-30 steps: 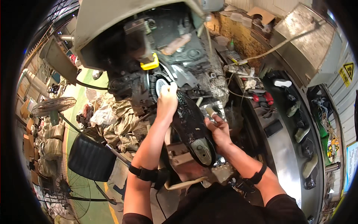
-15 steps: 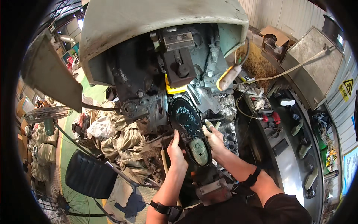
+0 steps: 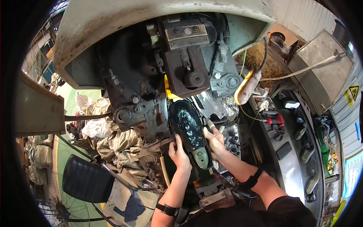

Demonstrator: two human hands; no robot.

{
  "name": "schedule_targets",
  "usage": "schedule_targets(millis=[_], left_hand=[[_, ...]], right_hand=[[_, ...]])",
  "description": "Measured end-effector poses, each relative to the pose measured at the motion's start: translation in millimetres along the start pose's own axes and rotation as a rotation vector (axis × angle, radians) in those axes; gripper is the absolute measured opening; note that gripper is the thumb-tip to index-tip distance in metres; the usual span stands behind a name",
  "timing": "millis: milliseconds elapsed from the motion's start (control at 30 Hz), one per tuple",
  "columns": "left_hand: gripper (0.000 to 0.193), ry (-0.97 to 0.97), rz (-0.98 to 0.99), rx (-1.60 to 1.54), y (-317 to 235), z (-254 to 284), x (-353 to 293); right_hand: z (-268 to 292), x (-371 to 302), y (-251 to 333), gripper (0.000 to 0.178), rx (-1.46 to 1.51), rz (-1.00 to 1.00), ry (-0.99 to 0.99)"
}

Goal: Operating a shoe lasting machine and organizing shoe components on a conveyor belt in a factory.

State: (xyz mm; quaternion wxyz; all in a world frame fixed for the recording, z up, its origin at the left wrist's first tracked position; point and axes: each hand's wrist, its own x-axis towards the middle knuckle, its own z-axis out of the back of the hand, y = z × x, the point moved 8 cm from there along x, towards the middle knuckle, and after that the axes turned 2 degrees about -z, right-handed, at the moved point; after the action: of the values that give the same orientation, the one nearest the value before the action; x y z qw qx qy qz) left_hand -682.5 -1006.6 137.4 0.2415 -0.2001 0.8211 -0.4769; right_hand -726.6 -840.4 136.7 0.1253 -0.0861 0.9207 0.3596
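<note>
Left hand [image 3: 179, 156]: was half curled, gripping the left edge of a glossy black, elongated shoe upper [image 3: 187, 123].
Shoe upper: lay between both hands, toe near the bright yellow guard [image 3: 170, 94] at the front edge of the dark metal machine [image 3: 188, 70].
Smooth pale-green last [image 3: 200, 159]: showed at the heel end, nearest the person.
Right hand [image 3: 215, 140]: was half curled, holding the upper's right edge.

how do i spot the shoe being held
Under the big grey machine hood, find the yellow part. Just below, between left hand and right hand, is the black shoe; its glossy face and pale green near end stand out from the dull metal.
</note>
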Motion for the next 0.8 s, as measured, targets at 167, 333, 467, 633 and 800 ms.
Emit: schedule_targets(millis=[167,333,467,633,800], left_hand=[[0.031,-0.045,0.067,0.027,-4.7,-1.5,-5.2],[0.036,-0.079,-0.139,0.228,-3.2,6.3,-10.9],[0.034,-0.143,-0.225,0.327,-1.3,8.0,-9.1],[0.034,-0.086,-0.242,0.252,6.8,7.6,-2.5],[0.037,-0.057,-0.217,0.186,13.5,7.4,-2.0]], right_hand=[[-3.0,-3.2,0.4,0.082,0.057,-0.075,0.039],[-1.0,-9.5,-2.8,0.080,0.008,0.038,0.015],[1.6,-5.1,-3.2,0.079,0.009,0.080,0.025],[2.6,-2.3,-7.6,0.074,0.004,0.100,0.047],[5.8,-0.1,-10.9,0.070,0.028,-0.001,0.008]])
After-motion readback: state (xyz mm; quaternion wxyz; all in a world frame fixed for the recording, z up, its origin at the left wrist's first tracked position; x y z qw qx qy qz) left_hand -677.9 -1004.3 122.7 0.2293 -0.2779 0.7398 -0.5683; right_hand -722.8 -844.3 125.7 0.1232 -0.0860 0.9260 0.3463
